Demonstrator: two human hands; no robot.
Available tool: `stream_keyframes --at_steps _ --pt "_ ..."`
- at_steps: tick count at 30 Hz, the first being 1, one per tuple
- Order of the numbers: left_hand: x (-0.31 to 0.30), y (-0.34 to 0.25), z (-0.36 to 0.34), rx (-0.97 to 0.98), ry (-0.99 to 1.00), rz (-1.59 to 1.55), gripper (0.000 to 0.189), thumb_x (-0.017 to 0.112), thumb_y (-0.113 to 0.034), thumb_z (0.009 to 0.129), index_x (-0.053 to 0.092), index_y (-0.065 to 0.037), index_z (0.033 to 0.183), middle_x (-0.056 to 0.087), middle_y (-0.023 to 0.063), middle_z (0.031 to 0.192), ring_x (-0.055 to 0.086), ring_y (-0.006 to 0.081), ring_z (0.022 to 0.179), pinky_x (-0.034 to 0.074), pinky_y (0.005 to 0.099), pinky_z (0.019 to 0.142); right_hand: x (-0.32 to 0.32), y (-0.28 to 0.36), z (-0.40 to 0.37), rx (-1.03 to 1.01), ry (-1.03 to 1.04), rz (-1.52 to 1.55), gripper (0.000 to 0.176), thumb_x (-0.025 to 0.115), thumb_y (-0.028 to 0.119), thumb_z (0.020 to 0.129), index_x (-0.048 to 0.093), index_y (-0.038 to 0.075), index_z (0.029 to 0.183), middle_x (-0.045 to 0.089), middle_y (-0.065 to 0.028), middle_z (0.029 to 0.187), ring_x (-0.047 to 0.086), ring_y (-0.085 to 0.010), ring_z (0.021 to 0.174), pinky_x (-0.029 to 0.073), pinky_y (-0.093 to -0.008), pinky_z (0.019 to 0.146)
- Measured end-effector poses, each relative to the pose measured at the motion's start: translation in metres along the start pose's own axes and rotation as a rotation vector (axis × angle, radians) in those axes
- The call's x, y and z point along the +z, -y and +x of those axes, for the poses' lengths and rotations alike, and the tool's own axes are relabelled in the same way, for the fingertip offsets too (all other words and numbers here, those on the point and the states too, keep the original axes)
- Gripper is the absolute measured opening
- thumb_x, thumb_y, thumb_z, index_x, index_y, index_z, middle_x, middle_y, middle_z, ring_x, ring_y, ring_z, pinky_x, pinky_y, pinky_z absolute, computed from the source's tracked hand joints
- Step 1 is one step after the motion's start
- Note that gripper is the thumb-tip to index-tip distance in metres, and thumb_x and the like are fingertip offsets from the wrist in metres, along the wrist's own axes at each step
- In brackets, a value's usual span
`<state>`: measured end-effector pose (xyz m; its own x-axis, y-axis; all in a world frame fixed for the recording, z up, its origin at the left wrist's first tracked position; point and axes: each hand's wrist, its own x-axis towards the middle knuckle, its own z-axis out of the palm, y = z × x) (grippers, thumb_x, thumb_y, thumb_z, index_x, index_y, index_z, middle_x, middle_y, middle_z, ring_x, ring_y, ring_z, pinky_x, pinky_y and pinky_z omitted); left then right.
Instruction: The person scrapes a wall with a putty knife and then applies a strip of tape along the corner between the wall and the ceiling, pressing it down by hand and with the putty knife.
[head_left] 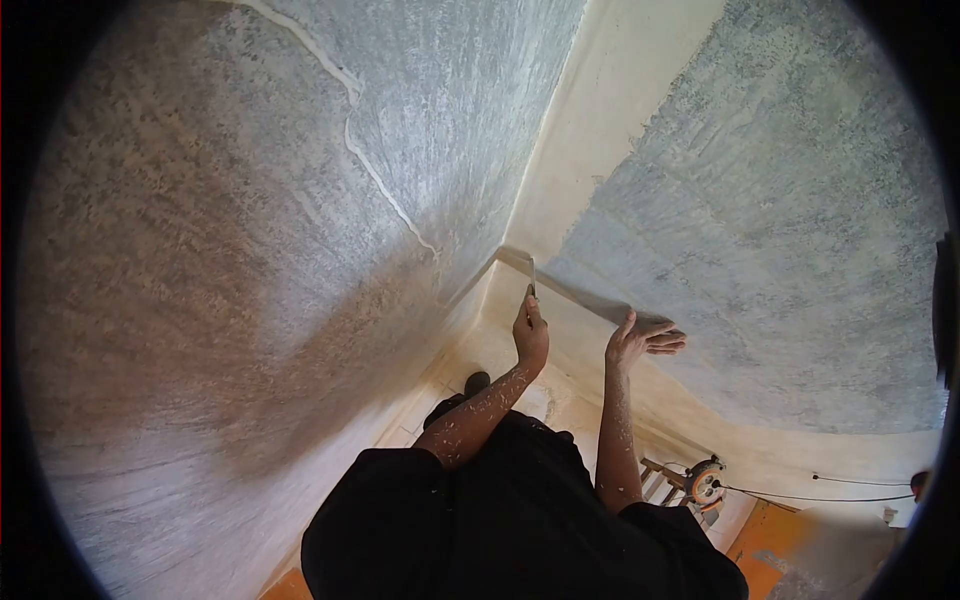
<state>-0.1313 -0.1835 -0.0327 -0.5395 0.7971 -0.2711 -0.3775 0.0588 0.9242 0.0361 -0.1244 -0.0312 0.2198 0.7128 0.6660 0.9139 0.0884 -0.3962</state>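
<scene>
My left hand [531,334] is closed around the handle of a thin scraper [533,275], its narrow blade pointing up at the wall near the corner. White flecks cover both forearms. To the right, my right hand [641,341] is open, fingers stretched out to the right and thumb up, close against the lower edge of the grey right wall [760,220]. A pale smooth strip [560,180] runs up the corner beside the scraper, between the grey rough surfaces.
The left wall [250,230] is grey and rough, with a raised pale crack line [372,170]. Low on the right are an orange-rimmed cable reel [705,484], a dark cable [820,497] and wooden rungs [658,487]. An orange board [765,545] lies behind my right side.
</scene>
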Motion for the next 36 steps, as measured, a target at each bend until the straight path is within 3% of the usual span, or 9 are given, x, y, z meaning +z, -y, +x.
stream_keyframes --at_steps 7,9,12,15,17,21,24,32,36 --pt "0.009 0.005 -0.001 0.050 -0.009 0.038 0.049 0.034 -0.034 0.100 0.041 -0.002 0.136 0.056 0.0156 0.119 0.052 0.0133 0.089 0.042 0.0252 0.079 -0.002 0.003 0.000 -0.008 -0.013 -0.004 0.092 0.041 0.055 0.091 -0.019 0.007 0.142 -0.029 -0.0289 0.142 -0.029 -0.0484 0.129 -0.016 -0.0641 0.100" --pt "0.003 -0.006 -0.001 -0.064 0.010 0.001 0.049 0.035 -0.035 0.100 0.041 -0.001 0.136 0.059 0.0116 0.112 0.051 0.0109 0.079 0.043 0.0236 0.072 -0.005 0.000 -0.001 0.003 0.014 0.006 0.091 0.041 0.054 0.091 -0.018 0.007 0.143 -0.029 -0.0284 0.142 -0.029 -0.0482 0.129 -0.016 -0.0639 0.100" --pt "0.003 0.000 -0.012 0.007 0.042 0.076 0.048 0.035 -0.034 0.100 0.041 -0.001 0.135 0.059 0.0061 0.100 0.045 0.0082 0.065 0.041 0.0229 0.060 -0.008 -0.002 -0.002 -0.007 0.014 -0.005 0.091 0.041 0.054 0.091 -0.018 0.008 0.143 -0.030 -0.0280 0.142 -0.028 -0.0480 0.130 -0.015 -0.0638 0.100" --pt "0.009 -0.004 0.000 -0.048 -0.136 -0.014 0.049 0.036 -0.041 0.098 0.048 -0.007 0.132 0.038 -0.0044 0.061 0.037 0.0045 0.052 0.033 0.0212 0.044 -0.003 0.004 0.001 -0.021 -0.025 0.007 0.091 0.041 0.054 0.091 -0.018 0.008 0.143 -0.030 -0.0278 0.142 -0.029 -0.0480 0.130 -0.015 -0.0638 0.100" --pt "-0.003 -0.013 0.014 -0.135 -0.080 -0.018 0.049 0.036 -0.036 0.099 0.044 -0.002 0.134 0.052 0.0053 0.096 0.047 0.0084 0.066 0.040 0.0231 0.058 -0.003 0.005 0.000 -0.010 -0.028 0.009 0.091 0.042 0.053 0.091 -0.018 0.009 0.143 -0.030 -0.0278 0.142 -0.029 -0.0480 0.130 -0.015 -0.0638 0.100" --pt "-0.004 0.011 0.004 0.036 0.011 0.087 0.049 0.036 -0.034 0.100 0.043 0.000 0.134 0.055 0.0132 0.124 0.056 0.0150 0.086 0.045 0.0260 0.075 -0.007 -0.002 -0.002 0.001 0.010 -0.001 0.091 0.042 0.052 0.091 -0.019 0.009 0.143 -0.030 -0.0281 0.142 -0.029 -0.0479 0.129 -0.015 -0.0637 0.100" --pt "-0.006 0.015 0.003 0.139 0.024 0.122 0.049 0.036 -0.035 0.100 0.043 0.000 0.134 0.058 0.0097 0.118 0.047 0.0117 0.067 0.044 0.0253 0.062 -0.001 0.006 0.001 0.005 -0.018 0.025 0.090 0.042 0.052 0.092 -0.018 0.009 0.143 -0.029 -0.0283 0.142 -0.029 -0.0477 0.130 -0.016 -0.0634 0.100" --pt "0.000 -0.005 -0.020 0.026 0.123 0.066 0.050 0.036 -0.037 0.100 0.044 -0.003 0.134 0.060 0.0053 0.103 0.040 0.0059 0.059 0.039 0.0228 0.054 -0.007 0.000 -0.004 0.017 0.012 0.007 0.089 0.042 0.051 0.092 -0.018 0.009 0.143 -0.030 -0.0275 0.142 -0.029 -0.0475 0.130 -0.015 -0.0632 0.101" --pt "-0.014 -0.019 0.034 -0.300 -0.082 -0.088 0.050 0.036 -0.038 0.099 0.044 -0.003 0.134 0.055 0.0003 0.078 0.036 0.0046 0.051 0.034 0.0204 0.045 -0.004 0.007 -0.001 0.035 -0.005 -0.002 0.089 0.042 0.050 0.092 -0.019 0.009 0.143 -0.031 -0.0272 0.142 -0.029 -0.0475 0.130 -0.014 -0.0635 0.101"
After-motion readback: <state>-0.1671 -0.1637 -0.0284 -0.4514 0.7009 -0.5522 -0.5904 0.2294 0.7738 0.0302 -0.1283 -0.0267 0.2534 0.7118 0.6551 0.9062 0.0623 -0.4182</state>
